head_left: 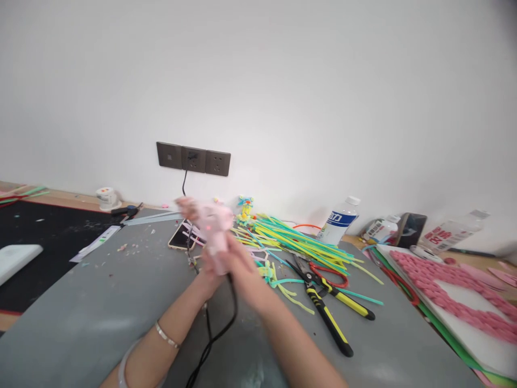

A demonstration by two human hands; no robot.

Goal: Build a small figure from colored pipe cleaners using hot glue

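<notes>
A pink glue gun with a small red light is held up over the grey mat, its nozzle pointing left and blurred by motion. My right hand is closed around its handle from the right. My left hand touches the lower left side of the handle; its fingers are smeared and partly hidden. A black cord hangs from the handle. Just behind lies a phone. Yellow and teal pipe cleaners are heaped to the right, near a small yellow-and-blue figure.
Yellow-black pliers and red-handled scissors lie to the right. A water bottle stands by the wall. Pink braided work rests on white board at far right. A white cup and black mat are left.
</notes>
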